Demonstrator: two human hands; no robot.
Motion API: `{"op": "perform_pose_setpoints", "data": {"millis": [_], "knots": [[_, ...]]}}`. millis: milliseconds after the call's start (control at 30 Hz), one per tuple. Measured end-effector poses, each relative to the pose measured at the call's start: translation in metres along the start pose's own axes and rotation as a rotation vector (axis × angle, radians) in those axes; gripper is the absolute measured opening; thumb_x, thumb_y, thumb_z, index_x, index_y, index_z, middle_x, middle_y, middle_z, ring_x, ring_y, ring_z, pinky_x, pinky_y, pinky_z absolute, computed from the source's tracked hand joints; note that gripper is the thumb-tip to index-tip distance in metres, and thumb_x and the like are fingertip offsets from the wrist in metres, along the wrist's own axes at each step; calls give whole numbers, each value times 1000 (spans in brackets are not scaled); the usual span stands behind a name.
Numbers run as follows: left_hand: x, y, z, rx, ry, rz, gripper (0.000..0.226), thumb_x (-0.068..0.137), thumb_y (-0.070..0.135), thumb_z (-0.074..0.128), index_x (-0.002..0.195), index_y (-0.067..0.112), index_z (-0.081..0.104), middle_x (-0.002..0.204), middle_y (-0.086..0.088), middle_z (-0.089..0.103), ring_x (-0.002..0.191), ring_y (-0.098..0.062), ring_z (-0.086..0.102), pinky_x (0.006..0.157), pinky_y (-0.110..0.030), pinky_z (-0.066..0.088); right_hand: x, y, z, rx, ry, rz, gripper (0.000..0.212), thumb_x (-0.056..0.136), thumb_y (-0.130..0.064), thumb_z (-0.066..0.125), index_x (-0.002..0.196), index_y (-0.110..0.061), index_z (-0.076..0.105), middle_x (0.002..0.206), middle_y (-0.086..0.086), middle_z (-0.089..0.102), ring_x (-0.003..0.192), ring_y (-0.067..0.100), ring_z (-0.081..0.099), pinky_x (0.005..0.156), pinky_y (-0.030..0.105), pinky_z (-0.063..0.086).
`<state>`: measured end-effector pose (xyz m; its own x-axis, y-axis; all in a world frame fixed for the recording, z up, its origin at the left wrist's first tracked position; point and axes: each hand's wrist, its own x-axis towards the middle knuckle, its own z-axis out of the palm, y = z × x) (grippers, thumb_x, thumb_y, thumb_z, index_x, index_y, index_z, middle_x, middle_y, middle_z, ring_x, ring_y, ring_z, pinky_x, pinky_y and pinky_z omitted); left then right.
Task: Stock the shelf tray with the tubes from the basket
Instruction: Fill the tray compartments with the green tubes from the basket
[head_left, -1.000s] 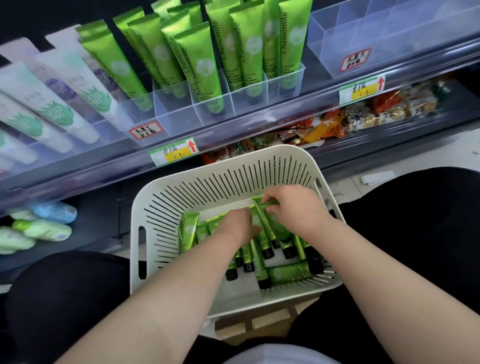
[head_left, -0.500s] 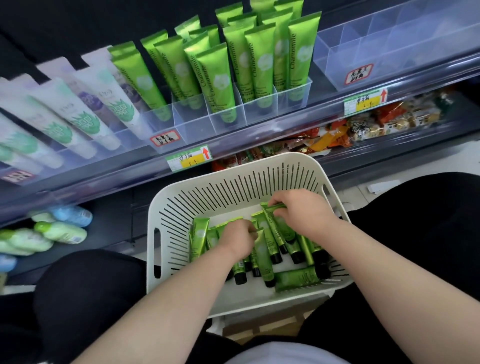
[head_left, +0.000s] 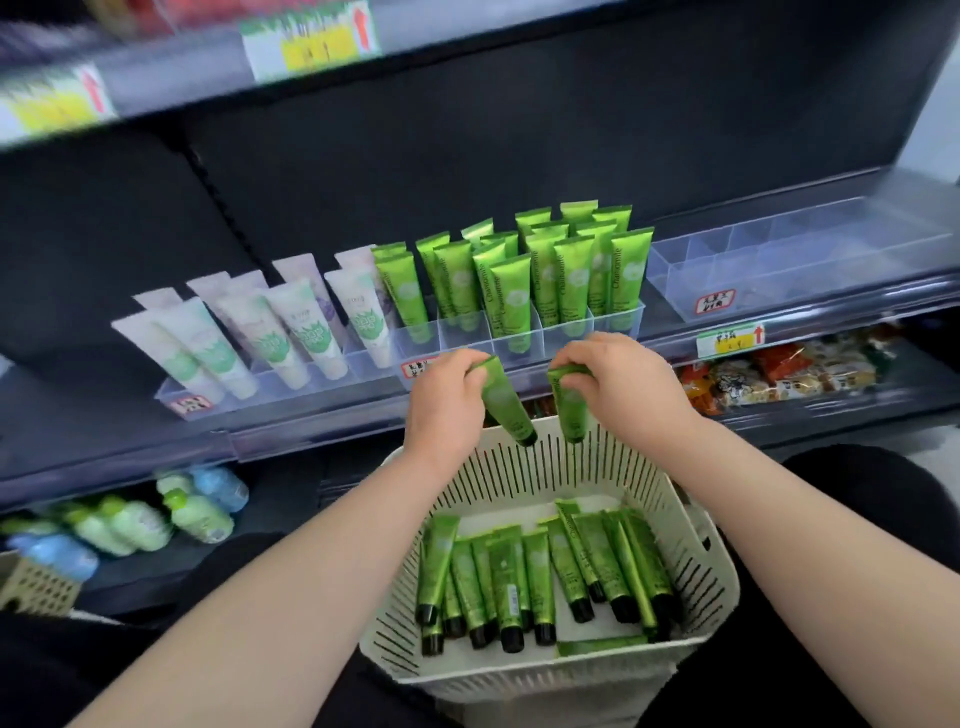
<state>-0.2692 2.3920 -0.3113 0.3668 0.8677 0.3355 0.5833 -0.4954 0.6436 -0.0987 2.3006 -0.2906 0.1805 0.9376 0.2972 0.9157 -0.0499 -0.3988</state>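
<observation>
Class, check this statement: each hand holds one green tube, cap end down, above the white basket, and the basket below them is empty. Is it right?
Not quite. The head view shows the white basket is not empty: many green tubes lie in it. The rest stands: left hand and right hand each hold one green tube, cap down.

The left hand (head_left: 447, 400) grips a green tube (head_left: 506, 402) by its crimped end, black cap pointing down and tilted toward the right. The right hand (head_left: 618, 384) holds a second green tube (head_left: 570, 405) the same way, hanging nearly straight. Both tubes hang above the far rim of the white slotted basket (head_left: 696, 551), where more green tubes (head_left: 540, 577) lie side by side. Behind the hands, a clear divided shelf tray (head_left: 587, 325) holds upright green tubes (head_left: 571, 270), with white tubes (head_left: 291, 327) to its left.
</observation>
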Motion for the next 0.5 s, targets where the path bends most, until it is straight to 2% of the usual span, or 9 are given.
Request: {"op": "perform_pose_setpoints", "data": {"millis": [67, 100, 200, 300, 367, 500], "knots": [[16, 13, -17, 3, 70, 41, 24, 98, 14, 49, 115, 15, 65, 106, 5, 61, 84, 5, 53, 72, -8, 34, 11, -7, -13, -21, 43, -21, 19, 92, -21, 56, 108, -24, 66, 101, 0, 61, 101, 22, 53, 78, 40, 49], [24, 20, -26, 14, 110, 61, 25, 98, 14, 49, 117, 15, 64, 109, 4, 62, 86, 4, 52, 76, -8, 33, 16, -11, -18, -35, 60, -32, 19, 93, -22, 55, 109, -25, 66, 101, 0, 61, 101, 22, 53, 78, 40, 49], [50, 33, -49, 70, 243, 85, 26, 97, 14, 49, 117, 17, 65, 112, 2, 63, 97, -10, 52, 81, -17, 32, 29, -18, -29, -87, 106, -85, 20, 94, -23, 54, 111, -26, 65, 101, -1, 63, 98, 21, 52, 77, 38, 47], [75, 38, -64, 119, 322, 95, 26, 97, 13, 47, 113, 18, 66, 103, 0, 61, 89, -13, 49, 73, -18, 29, 39, -23, -33, -118, 150, -119, 21, 95, -24, 53, 112, -27, 65, 100, -3, 64, 93, 20, 51, 72, 35, 43], [90, 37, -67, 162, 305, 85, 26, 97, 13, 46, 112, 19, 66, 102, -1, 60, 88, -13, 47, 74, -24, 33, 45, -25, -31, -116, 164, -130, 21, 95, -25, 53, 112, -27, 65, 101, -4, 64, 93, 20, 51, 71, 34, 41], [113, 26, -57, 254, 161, 50, 27, 97, 12, 46, 115, 18, 66, 108, -7, 61, 97, -22, 50, 76, -30, 37, 51, -24, -24, -90, 150, -140, 20, 95, -26, 53, 112, -28, 64, 101, -5, 63, 93, 19, 52, 73, 34, 43]]}}
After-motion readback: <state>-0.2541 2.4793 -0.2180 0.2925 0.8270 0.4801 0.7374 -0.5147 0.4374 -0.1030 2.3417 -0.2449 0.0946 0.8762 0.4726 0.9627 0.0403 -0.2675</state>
